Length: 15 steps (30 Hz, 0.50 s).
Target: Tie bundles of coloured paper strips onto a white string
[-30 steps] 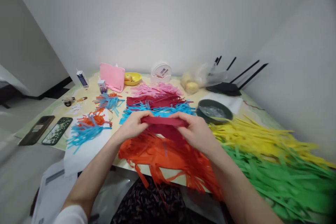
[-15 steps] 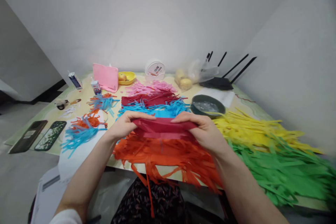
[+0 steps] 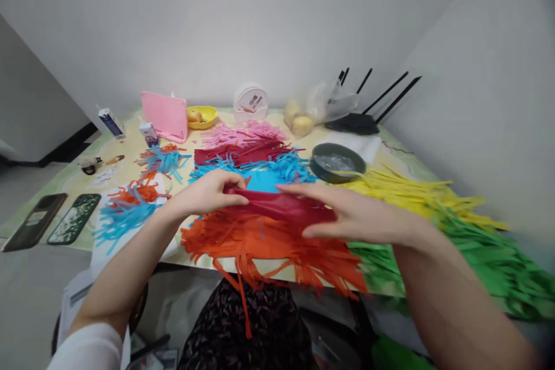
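A folded piece of dark red paper (image 3: 273, 206) is held above the orange fringed paper (image 3: 264, 240). My left hand (image 3: 212, 192) pinches its left end between thumb and fingers. Around the right end, my right hand (image 3: 347, 211) has thumb and fingers spread apart, with the paper lying between them. Just beyond the hands lie blue fringed paper (image 3: 262, 179), red fringed paper (image 3: 217, 156) and pink fringed strips (image 3: 243, 134). Loose orange strands hang over the table's near edge.
Yellow (image 3: 399, 193) and green fringes (image 3: 489, 263) lie at the right, near a dark bowl (image 3: 337, 172). Blue-orange tassels (image 3: 125, 222), two phones (image 3: 74, 218) (image 3: 37, 221), drink cartons (image 3: 111, 123) and a pink case (image 3: 165, 117) are at the left. A tape dispenser-like white holder (image 3: 250, 103) stands behind.
My right hand has loosened from a pinch, its thumb and fingers now spread. The red paper sags and slants down to the right. The view has shifted slightly.
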Motion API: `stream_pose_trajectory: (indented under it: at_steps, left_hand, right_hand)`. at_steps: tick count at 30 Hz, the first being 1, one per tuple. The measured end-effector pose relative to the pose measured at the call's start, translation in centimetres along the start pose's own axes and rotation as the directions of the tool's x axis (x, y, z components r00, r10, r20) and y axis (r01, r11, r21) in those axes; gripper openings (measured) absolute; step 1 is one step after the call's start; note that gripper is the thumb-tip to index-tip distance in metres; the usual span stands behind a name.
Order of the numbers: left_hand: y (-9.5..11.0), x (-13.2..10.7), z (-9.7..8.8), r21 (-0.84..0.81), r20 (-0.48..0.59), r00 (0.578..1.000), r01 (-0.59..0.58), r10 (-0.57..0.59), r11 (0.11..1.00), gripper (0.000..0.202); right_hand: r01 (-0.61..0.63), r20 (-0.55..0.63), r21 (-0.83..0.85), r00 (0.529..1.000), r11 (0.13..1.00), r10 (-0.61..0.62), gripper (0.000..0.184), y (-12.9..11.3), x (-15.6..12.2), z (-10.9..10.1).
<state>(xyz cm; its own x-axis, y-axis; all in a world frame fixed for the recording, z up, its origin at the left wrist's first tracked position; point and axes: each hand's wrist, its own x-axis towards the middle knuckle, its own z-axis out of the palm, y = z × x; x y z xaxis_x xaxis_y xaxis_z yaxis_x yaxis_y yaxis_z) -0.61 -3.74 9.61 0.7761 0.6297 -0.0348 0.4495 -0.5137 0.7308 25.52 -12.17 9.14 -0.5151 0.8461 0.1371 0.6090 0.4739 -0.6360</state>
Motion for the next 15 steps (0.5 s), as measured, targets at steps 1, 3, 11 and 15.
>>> stream_pose_trajectory:
  at_steps: [1, 3, 11, 15]
  left_hand:
    - [0.3, 0.1, 0.1, 0.037, 0.014, 1.000, -0.011, 0.011, 0.999, 0.024]
    - [0.8, 0.2, 0.1, 0.086, 0.048, 0.998, -0.035, 0.031, 0.996, 0.021]
    - [-0.3, -0.8, -0.7, 0.266, 0.022, 0.999, 0.029, -0.036, 0.964, 0.015]
    - [0.0, -0.4, -0.3, 0.239, 0.008, 0.997, -0.079, 0.079, 0.968, 0.040]
  right_hand:
    - [-0.052, 0.013, 0.009, 0.999, 0.999, 0.052, 0.064, -0.1, 0.4, 0.0]
    - [-0.121, 0.003, 0.009, 0.993, 0.993, 0.121, 0.050, -0.5, 1.5, 0.5]
    - [-0.164, -0.062, -0.183, 0.986, 0.969, 0.155, 0.015, -1.1, 3.7, 2.1]
    - [-0.103, 0.014, -0.216, 0.994, 0.971, 0.108, 0.019, -1.7, 3.8, 1.7]
